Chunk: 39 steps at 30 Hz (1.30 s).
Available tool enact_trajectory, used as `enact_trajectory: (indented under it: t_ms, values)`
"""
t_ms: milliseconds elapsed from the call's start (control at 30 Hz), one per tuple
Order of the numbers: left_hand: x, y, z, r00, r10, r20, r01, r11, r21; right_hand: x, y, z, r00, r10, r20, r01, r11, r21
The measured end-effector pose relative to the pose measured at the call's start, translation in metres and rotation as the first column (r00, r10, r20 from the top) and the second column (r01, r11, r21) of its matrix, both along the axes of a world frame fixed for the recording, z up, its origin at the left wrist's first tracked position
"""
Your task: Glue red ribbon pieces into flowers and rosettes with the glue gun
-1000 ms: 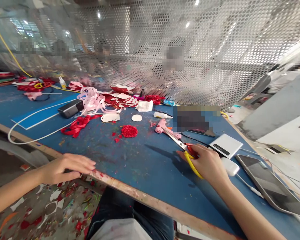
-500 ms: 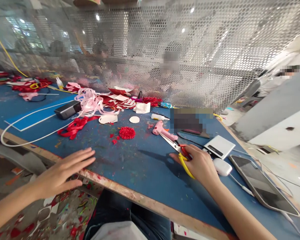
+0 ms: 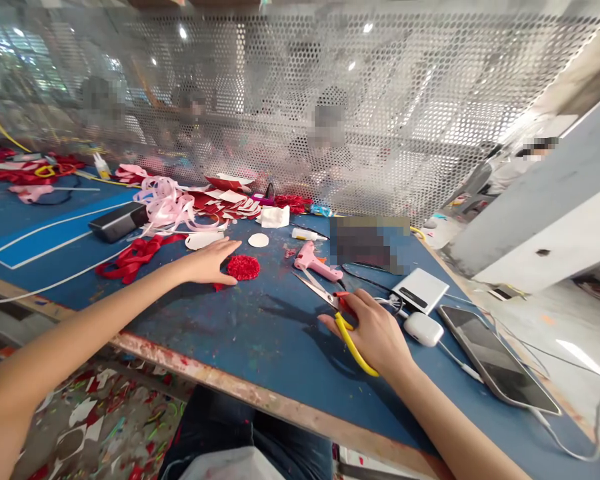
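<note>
My left hand (image 3: 211,261) reaches across the blue table (image 3: 260,333), fingers stretched flat, its tips touching a round red flower (image 3: 243,267). My right hand (image 3: 375,330) rests on the table and grips yellow-handled scissors (image 3: 330,303), blades slightly apart and pointing up-left toward a pink glue gun (image 3: 316,261). Small red scraps lie under the left hand's fingers.
Pink ribbon (image 3: 167,203), red ribbon (image 3: 133,257), white paper discs (image 3: 259,240), red card pieces (image 3: 225,197) and a black box (image 3: 117,221) lie behind. A white power bank (image 3: 420,290), earbud case (image 3: 424,328) and tablet (image 3: 497,357) sit at right. A perforated screen (image 3: 380,120) backs the table; people sit beyond it.
My left hand has left the table's front edge and moved forward and right to the red flower. My right hand stays on the scissors.
</note>
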State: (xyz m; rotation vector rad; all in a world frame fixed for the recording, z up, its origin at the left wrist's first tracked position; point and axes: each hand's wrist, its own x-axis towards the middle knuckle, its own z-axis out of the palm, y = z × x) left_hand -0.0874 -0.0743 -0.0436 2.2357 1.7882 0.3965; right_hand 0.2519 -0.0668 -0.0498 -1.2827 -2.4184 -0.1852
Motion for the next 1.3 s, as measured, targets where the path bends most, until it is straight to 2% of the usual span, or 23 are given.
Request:
enact_trajectory:
  t_ms: [100, 233, 300, 367, 400, 467, 533, 600, 633, 700, 767, 833, 867, 900, 933, 1000, 1067, 1133, 1167, 1267, 1300]
  values:
    - [0.008, 0.021, 0.0, 0.996, -0.085, 0.033, 0.087, 0.994, -0.069, 0.001, -0.001, 0.0, 1.0, 0.0, -0.014, 0.0, 1.0, 0.003]
    - [0.02, 0.016, -0.001, 0.992, -0.119, 0.045, 0.119, 0.993, 0.011, 0.002, 0.001, 0.001, 0.998, -0.011, -0.056, 0.011, 1.0, -0.013]
    - [0.028, 0.007, -0.001, 0.985, -0.159, 0.075, 0.151, 0.984, 0.098, 0.001, 0.002, 0.002, 0.991, -0.029, -0.133, 0.016, 0.996, -0.091]
    - [0.04, -0.003, -0.001, 0.966, -0.234, 0.106, 0.211, 0.958, 0.195, -0.004, 0.003, 0.003, 0.955, -0.074, -0.288, -0.004, 0.966, -0.26]
    - [0.047, -0.008, 0.0, 0.953, -0.282, 0.108, 0.249, 0.937, 0.247, -0.008, 0.002, 0.004, 0.915, -0.103, -0.39, -0.051, 0.93, -0.365]
    - [0.062, -0.015, 0.003, 0.919, -0.384, 0.092, 0.333, 0.878, 0.344, -0.02, 0.0, 0.007, 0.784, -0.176, -0.595, -0.227, 0.811, -0.539]
    - [0.076, -0.02, 0.007, 0.876, -0.474, 0.092, 0.4, 0.819, 0.412, -0.034, -0.004, 0.009, 0.63, -0.257, -0.733, -0.427, 0.674, -0.603]
    - [0.086, -0.022, 0.01, 0.836, -0.535, 0.124, 0.436, 0.784, 0.441, -0.046, -0.007, 0.011, 0.485, -0.351, -0.801, -0.565, 0.573, -0.594]
    - [0.089, -0.022, 0.011, 0.819, -0.554, 0.148, 0.446, 0.777, 0.444, -0.051, -0.008, 0.011, 0.426, -0.39, -0.816, -0.608, 0.545, -0.578]
    - [0.091, -0.022, 0.011, 0.791, -0.577, 0.202, 0.451, 0.774, 0.444, -0.056, -0.009, 0.009, 0.34, -0.441, -0.831, -0.652, 0.525, -0.546]
    - [0.09, -0.021, 0.009, 0.761, -0.588, 0.273, 0.444, 0.78, 0.441, -0.056, -0.009, 0.007, 0.305, -0.463, -0.832, -0.656, 0.531, -0.536]
    - [0.088, -0.021, 0.005, 0.703, -0.574, 0.42, 0.382, 0.802, 0.458, -0.054, -0.009, 0.005, 0.282, -0.49, -0.825, -0.65, 0.536, -0.54]
    - [0.089, -0.021, 0.003, 0.641, -0.554, 0.532, 0.329, 0.824, 0.462, -0.054, -0.009, 0.005, 0.271, -0.504, -0.82, -0.649, 0.533, -0.543]
    - [0.091, -0.021, 0.002, 0.544, -0.519, 0.66, 0.269, 0.852, 0.448, -0.054, -0.009, 0.004, 0.265, -0.516, -0.815, -0.649, 0.53, -0.546]
    - [0.093, -0.021, 0.0, 0.412, -0.461, 0.785, 0.217, 0.887, 0.407, -0.055, -0.01, 0.004, 0.259, -0.524, -0.811, -0.649, 0.528, -0.548]
    - [0.103, -0.024, -0.002, 0.109, -0.265, 0.958, 0.186, 0.952, 0.242, -0.059, -0.012, 0.004, 0.256, -0.523, -0.813, -0.651, 0.528, -0.545]
    - [0.115, -0.028, -0.001, -0.122, -0.012, 0.992, 0.245, 0.969, 0.041, -0.065, -0.014, 0.004, 0.256, -0.511, -0.82, -0.649, 0.538, -0.538]
    - [0.126, -0.034, 0.0, -0.268, 0.168, 0.949, 0.294, 0.952, -0.085, -0.071, -0.017, 0.004, 0.267, -0.486, -0.832, -0.639, 0.558, -0.53]
    - [0.13, -0.036, 0.001, -0.325, 0.216, 0.921, 0.305, 0.945, -0.114, -0.074, -0.019, 0.004, 0.28, -0.469, -0.837, -0.629, 0.569, -0.53]
    - [0.136, -0.039, 0.003, -0.443, 0.284, 0.851, 0.303, 0.94, -0.156, -0.074, -0.021, 0.006, 0.343, -0.411, -0.845, -0.588, 0.607, -0.534]
    - [0.135, -0.039, 0.002, -0.461, 0.305, 0.834, 0.303, 0.937, -0.175, -0.071, -0.021, 0.008, 0.393, -0.367, -0.843, -0.546, 0.645, -0.535]
